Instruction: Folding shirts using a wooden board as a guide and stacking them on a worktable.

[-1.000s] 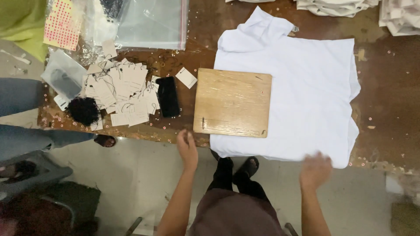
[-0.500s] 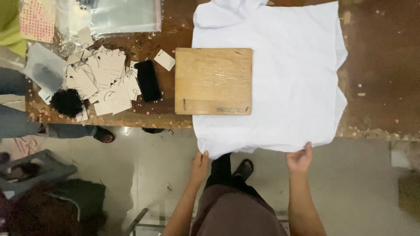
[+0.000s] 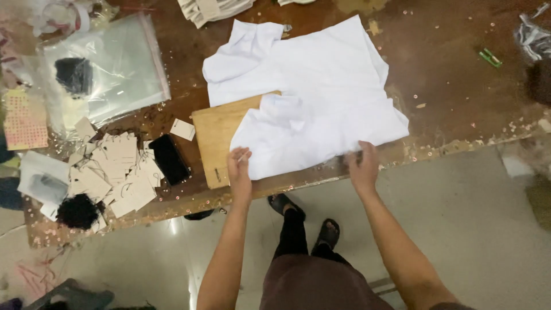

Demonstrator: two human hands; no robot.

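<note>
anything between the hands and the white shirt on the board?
Nothing visible. The left hand and right hand both rest directly on the near edge of the white shirt, which lies partly over the wooden board.

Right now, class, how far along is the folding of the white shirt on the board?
Done: the white shirt lies spread on the table, partly covering the wooden board. In hand: the left hand and right hand grip its near edge, which is lifted in over the board. Left: a sleeve sticks out unfolded, and no neat fold shows.
</note>
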